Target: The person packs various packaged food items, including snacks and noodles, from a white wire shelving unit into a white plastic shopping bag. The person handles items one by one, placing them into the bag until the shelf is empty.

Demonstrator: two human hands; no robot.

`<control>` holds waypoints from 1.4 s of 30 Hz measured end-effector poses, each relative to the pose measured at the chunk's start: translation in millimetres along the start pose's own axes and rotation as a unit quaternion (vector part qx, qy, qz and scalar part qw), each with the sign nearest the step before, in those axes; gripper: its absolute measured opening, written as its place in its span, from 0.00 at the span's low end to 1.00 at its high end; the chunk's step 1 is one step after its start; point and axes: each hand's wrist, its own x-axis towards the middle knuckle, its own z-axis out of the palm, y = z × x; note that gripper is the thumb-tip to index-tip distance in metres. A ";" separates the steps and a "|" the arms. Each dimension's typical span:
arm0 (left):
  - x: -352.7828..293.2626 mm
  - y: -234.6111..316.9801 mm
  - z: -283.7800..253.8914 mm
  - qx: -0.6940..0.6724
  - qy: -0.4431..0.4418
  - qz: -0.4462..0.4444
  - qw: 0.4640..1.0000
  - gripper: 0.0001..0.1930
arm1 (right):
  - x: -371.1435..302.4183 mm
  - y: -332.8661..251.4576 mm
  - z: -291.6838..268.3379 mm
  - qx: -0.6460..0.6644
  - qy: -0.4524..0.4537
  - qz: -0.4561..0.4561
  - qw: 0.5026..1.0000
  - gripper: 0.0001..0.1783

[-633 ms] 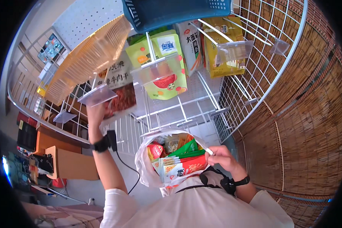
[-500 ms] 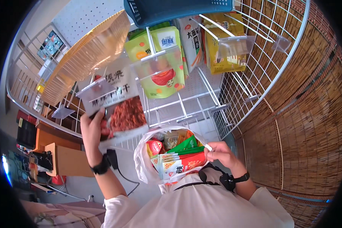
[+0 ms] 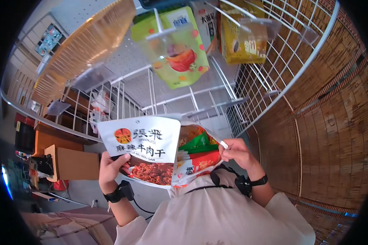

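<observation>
My left hand grips a white snack pouch by its left edge, thumb on the front. Red-brown meat pieces are pictured on its lower half. The pouch is over the left part of a white plastic bag, hiding much of that bag. Pinched on the bag's rim at the right is my right hand. Inside the bag, green packets and red-and-white packets show beside the pouch.
Ahead stands a white wire rack with hooks. A green pouch and yellow packets hang there, next to a ribbed golden plastic tray. Woven blinds line the right side; a cardboard box stands at left.
My left hand has drawn the white pouch off the rack, down and right to the plastic bag. My right hand still holds the bag's rim. The rack sits higher in view.
</observation>
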 end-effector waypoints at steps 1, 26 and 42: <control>5.2 -18.5 5.9 0.031 -0.003 0.049 0.998 0.07 | 1.1 -1.8 -0.4 0.002 -0.005 -0.001 1.000 0.09; 190.8 -168.0 139.3 0.595 -0.119 0.173 0.776 0.12 | -1.1 -0.1 14.3 -0.024 -0.022 0.061 0.998 0.11; 113.3 -90.3 96.5 0.423 0.041 0.256 0.868 0.13 | -9.9 -4.9 -6.2 0.012 0.038 0.020 0.999 0.10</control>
